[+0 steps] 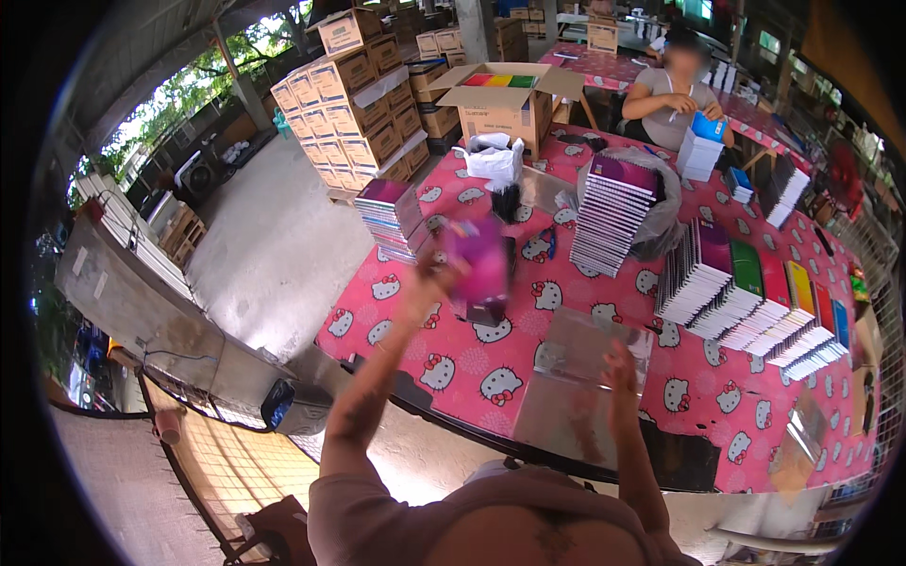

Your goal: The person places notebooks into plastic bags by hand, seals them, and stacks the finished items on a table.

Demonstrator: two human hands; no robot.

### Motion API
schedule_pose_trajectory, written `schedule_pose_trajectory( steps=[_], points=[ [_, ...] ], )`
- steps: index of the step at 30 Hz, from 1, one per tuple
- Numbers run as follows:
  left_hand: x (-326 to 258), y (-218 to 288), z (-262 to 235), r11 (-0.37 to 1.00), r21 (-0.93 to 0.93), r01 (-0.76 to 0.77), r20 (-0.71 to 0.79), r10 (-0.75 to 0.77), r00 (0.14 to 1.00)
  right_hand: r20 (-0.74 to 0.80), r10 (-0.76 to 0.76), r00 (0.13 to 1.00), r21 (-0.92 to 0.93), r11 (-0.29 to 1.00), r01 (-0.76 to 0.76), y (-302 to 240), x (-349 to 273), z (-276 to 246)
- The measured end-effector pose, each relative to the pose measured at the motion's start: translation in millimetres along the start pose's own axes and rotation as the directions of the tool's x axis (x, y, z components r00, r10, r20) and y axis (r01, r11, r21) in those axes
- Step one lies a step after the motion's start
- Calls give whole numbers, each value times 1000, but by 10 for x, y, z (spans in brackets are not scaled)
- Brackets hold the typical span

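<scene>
My left hand (433, 281) grips a purple notebook (481, 259), which is smeared by motion, over the left side of the table. Close beside it stands a stack of spiral notebooks (389, 222). Partly under the held notebook is a dark object (488, 313) whose kind I cannot make out. My right hand (619, 366) holds nothing, its fingers apart and partly bent. It hovers over clear plastic sheets or sleeves (557, 404) at the table's near edge. Farther off, a tall stack of purple spiral notebooks (613, 217) sits partly in a clear plastic bag (664, 212).
The table wears a pink cartoon-cat cover (437, 372). Coloured notebook stacks (746, 302) line its right side. An open carton (503, 111) and white wrapping (494, 160) occupy the far end. Across the table, a person (675, 99) handles a blue notebook. Stacked cartons (344, 118) stand far left.
</scene>
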State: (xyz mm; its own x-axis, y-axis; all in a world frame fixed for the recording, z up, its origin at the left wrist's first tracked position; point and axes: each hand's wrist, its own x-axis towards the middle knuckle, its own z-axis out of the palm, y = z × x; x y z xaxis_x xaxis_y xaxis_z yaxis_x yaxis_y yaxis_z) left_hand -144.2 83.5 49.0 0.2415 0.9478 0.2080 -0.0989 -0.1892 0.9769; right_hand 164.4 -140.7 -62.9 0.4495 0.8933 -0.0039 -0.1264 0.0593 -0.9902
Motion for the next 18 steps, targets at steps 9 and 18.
schedule_pose_trajectory(
  steps=[9, 18],
  points=[
    [2044, -34, -1777, 889, 329, 318, -771, 58, 635, -351, 99, 931, 91, 993, -71, 401, -484, -804],
    [1911, -93, -1875, 589, 580, 563, -777, 194, 598, -370, 154, 916, -9, 985, -170, 305, -805, -889]
  ],
)
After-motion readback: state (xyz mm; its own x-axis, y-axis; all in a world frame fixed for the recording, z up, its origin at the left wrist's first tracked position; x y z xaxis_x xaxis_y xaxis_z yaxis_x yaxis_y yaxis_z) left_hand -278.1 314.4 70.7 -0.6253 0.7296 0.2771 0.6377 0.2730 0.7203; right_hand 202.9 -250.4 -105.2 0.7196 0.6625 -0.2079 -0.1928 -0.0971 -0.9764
